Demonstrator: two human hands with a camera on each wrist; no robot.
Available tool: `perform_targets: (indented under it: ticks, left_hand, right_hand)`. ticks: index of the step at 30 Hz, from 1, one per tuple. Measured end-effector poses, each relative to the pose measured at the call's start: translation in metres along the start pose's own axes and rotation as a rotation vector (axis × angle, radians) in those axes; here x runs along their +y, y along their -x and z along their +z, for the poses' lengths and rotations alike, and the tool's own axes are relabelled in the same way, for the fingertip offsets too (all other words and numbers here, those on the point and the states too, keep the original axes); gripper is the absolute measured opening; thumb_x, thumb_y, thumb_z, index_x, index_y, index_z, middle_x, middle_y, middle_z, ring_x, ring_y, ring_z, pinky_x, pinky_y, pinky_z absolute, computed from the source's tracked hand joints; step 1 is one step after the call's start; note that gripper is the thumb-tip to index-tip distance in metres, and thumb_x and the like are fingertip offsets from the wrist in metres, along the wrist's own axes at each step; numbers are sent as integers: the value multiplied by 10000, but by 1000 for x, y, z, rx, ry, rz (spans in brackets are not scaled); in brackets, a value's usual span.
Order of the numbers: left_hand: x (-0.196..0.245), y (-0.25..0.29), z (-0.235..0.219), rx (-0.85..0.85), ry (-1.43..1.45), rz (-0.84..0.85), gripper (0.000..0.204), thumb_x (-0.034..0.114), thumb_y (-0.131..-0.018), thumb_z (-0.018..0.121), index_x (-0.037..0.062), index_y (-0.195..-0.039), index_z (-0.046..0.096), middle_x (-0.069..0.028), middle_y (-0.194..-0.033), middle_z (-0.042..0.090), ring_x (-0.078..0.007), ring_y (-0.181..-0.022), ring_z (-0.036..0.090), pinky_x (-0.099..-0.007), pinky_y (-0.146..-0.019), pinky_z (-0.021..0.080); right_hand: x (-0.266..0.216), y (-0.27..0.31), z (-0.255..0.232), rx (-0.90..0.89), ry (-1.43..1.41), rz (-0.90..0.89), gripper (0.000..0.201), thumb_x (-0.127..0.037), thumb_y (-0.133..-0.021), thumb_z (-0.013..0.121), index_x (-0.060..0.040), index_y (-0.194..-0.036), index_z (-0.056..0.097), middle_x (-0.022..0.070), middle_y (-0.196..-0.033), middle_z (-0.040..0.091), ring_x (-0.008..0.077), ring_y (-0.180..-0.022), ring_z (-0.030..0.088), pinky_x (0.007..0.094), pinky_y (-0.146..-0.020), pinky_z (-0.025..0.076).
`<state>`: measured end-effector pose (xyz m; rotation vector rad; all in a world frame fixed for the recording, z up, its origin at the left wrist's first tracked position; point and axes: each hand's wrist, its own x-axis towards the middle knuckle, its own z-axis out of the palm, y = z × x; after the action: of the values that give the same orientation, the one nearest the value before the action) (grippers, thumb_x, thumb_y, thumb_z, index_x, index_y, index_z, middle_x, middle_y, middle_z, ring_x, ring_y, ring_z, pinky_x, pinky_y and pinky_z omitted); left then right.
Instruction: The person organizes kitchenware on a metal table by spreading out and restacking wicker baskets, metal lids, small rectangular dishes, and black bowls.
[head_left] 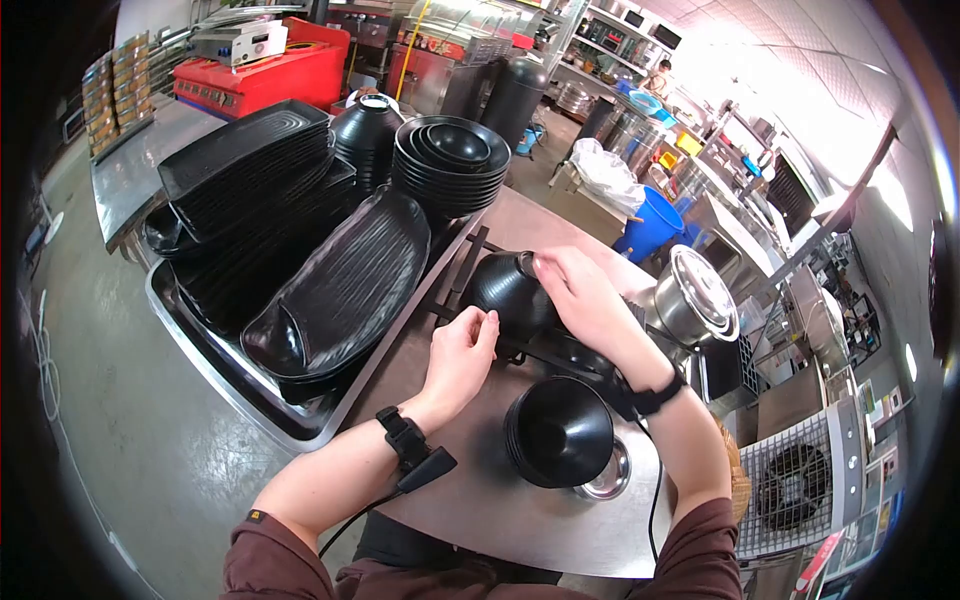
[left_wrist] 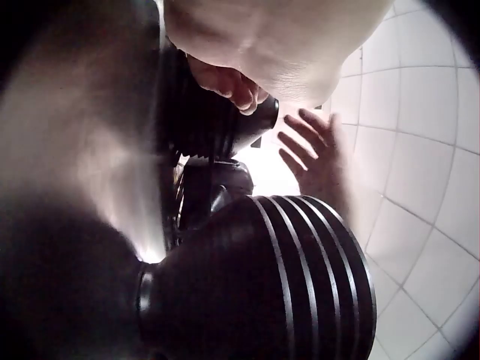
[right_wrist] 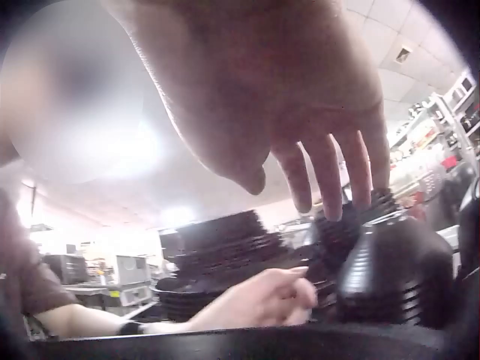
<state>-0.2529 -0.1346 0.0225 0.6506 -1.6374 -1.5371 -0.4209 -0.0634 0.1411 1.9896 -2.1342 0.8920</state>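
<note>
Upside down on a dark rack stands a stack of black ribbed bowls (head_left: 508,300), its narrow foot up. My right hand (head_left: 580,285) reaches over it from the right, fingertips close by the foot. In the right wrist view those fingers (right_wrist: 326,172) are straight and spread above the stack (right_wrist: 394,270). Left of the bowls is my left hand (head_left: 462,352), its fingers curled and thumb near the index finger, with nothing visible in its grasp. Nearer to me, another stack of black bowls (head_left: 562,430) stands mouth up, also large in the left wrist view.
A metal tray (head_left: 310,425) on the left carries stacked black oblong plates (head_left: 345,285). Behind them are round black bowls (head_left: 450,165). A small metal dish (head_left: 610,475) lies by the near bowls. A lidded steel pot (head_left: 695,295) stands right of the table (head_left: 440,520).
</note>
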Motion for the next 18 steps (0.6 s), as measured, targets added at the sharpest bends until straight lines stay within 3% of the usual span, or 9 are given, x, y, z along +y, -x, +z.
perform_targets:
  ticks: [3, 4, 6, 9, 11, 15, 16, 17, 18]
  left_hand:
    - [2, 1, 0, -24, 30, -34, 392, 319, -1117, 540, 24, -878, 637, -12, -616, 601, -68, -543, 547, -259, -507, 433]
    - [-2, 0, 2, -29, 42, -25, 405, 323, -1124, 516, 27, -876, 638, -10, -614, 596, -67, -548, 547, -261, -504, 434]
    - [-3, 1, 5, -37, 79, -32, 407, 320, -1126, 509, 28, -872, 636, -9, -611, 591, -68, -544, 541, -260, -504, 433]
    - [3, 4, 5, -71, 143, -87, 412, 317, -1117, 539, 15, -851, 628, -27, -605, 585, -75, -562, 534, -288, -539, 435]
    - [4, 5, 6, -113, 156, -102, 392, 327, -1132, 484, 47, -904, 635, -9, -641, 599, -74, -541, 538, -246, -510, 435]
    - [-3, 5, 9, -185, 220, -144, 385, 357, -1139, 450, 65, -981, 645, -22, -719, 649, -81, -610, 595, -249, -539, 462]
    - [-8, 4, 5, -267, 225, -160, 374, 362, -1143, 440, 65, -1050, 646, -49, -887, 713, -101, -784, 662, -266, -669, 530]
    - [-13, 3, 7, -265, 224, -152, 374, 362, -1143, 440, 65, -1050, 646, -49, -887, 713, -101, -784, 662, -266, -669, 530]
    - [-16, 2, 9, -309, 342, -100, 372, 366, -1145, 436, 65, -1083, 645, -62, -992, 721, -121, -887, 672, -287, -764, 540]
  right_hand:
    - [-63, 45, -32, -174, -88, 5, 251, -265, -980, 708, -16, -976, 727, 176, -974, 712, 379, -941, 687, 447, -856, 551]
    - [-79, 65, -42, -267, -35, -13, 182, -216, -940, 760, -36, -961, 733, 124, -962, 738, 302, -896, 722, 401, -832, 577]
    - [-103, 105, -47, -367, 146, -96, 373, -404, -816, 879, -74, -923, 742, 86, -911, 730, 280, -856, 714, 381, -766, 565]
    - [-120, 146, -41, -467, 267, -127, 522, -417, -807, 876, -60, -1149, 707, 81, -890, 708, 278, -836, 704, 358, -768, 569]
    - [-113, 162, -29, -447, 300, -140, 563, -389, -822, 862, -42, -1220, 669, 92, -911, 709, 280, -837, 705, 371, -783, 574]
    - [-107, 175, -22, -431, 276, -138, 647, -284, -854, 820, 14, -1365, 558, 147, -1020, 710, 313, -878, 707, 422, -839, 585]
    - [-106, 174, -24, -426, 279, -142, 647, -284, -854, 820, 14, -1365, 558, 147, -1020, 710, 313, -878, 707, 422, -839, 585]
    - [-104, 171, -26, -443, 241, -27, 647, -264, -861, 814, 20, -1376, 543, 175, -1073, 703, 336, -914, 705, 427, -848, 584]
    - [-102, 166, -30, -460, 204, 85, 648, -243, -867, 807, 26, -1387, 529, 202, -1125, 696, 358, -949, 704, 431, -857, 583]
